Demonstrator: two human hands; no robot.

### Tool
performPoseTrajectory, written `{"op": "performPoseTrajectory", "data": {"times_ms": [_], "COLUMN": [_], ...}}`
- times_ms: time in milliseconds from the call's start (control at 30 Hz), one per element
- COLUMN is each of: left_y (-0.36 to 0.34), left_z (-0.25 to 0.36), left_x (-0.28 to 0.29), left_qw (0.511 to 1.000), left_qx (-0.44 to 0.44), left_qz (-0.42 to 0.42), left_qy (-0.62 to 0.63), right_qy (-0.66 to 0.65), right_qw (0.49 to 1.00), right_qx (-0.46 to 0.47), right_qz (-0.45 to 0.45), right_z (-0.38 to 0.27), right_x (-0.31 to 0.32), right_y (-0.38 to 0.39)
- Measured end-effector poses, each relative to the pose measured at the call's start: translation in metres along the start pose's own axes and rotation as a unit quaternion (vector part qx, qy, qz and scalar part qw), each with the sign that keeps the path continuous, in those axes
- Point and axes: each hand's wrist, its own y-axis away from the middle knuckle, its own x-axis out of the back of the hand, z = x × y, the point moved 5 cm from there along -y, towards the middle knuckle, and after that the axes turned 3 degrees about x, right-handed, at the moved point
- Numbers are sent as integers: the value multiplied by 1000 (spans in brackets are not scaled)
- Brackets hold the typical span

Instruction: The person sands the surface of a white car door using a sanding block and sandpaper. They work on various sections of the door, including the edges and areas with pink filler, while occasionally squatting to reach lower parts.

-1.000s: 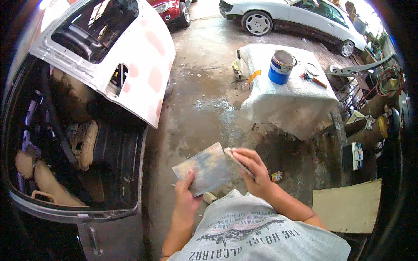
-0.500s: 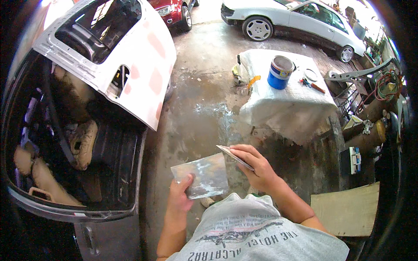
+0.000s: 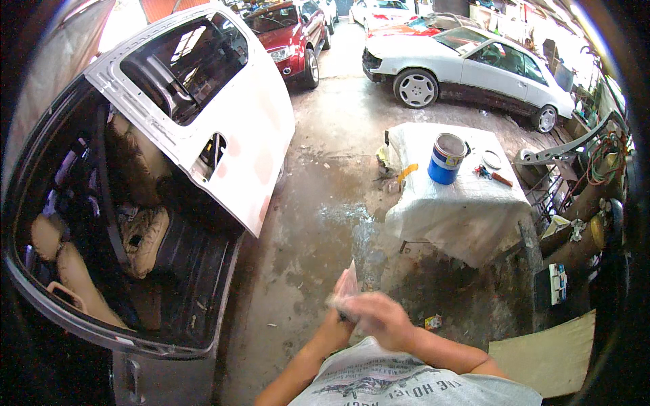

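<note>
Over the floor, close to my shirt, my two hands are together. My left hand point(image 3: 337, 325) is closed on a thin rectangular plate point(image 3: 352, 272), now turned nearly edge-on so only a pale sliver shows above the fingers. Across it lies my right hand point(image 3: 384, 317), its fingers curled and smeared by motion. A pale blurred edge at its fingertips looks like the thin flat spreader point(image 3: 335, 301) it held earlier. The plate's face and most of the spreader are hidden.
At left stands a vehicle body with a patchy white door point(image 3: 267, 149). Ahead right, a covered table point(image 3: 467, 203) bears a blue can point(image 3: 447, 160), a round lid point(image 3: 492, 160) and a brown-handled tool point(image 3: 502, 179). A board point(image 3: 542, 352) lies at lower right; cars point(image 3: 467, 71) stand behind.
The plate has turned from face-up to nearly edge-on. My right hand has moved left and down, against the left hand. The view has tilted up, showing more of the cars.
</note>
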Motion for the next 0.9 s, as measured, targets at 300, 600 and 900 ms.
{"op": "performPoseTrajectory", "data": {"times_ms": [300, 600, 900], "left_y": [0, -4, -6], "left_z": [-18, 2, 8], "left_x": [8, 11, 10], "left_qw": [993, 993, 990], "left_qx": [90, 74, 63], "left_qz": [68, 42, 61], "left_qy": [23, 77, -108], "right_qy": [91, 95, 68], "right_qw": [995, 995, 996], "right_qx": [19, -7, -47], "right_qz": [26, 38, 43], "right_z": [13, 7, 1], "right_x": [-4, -12, -20], "right_y": [-8, -13, -15]}}
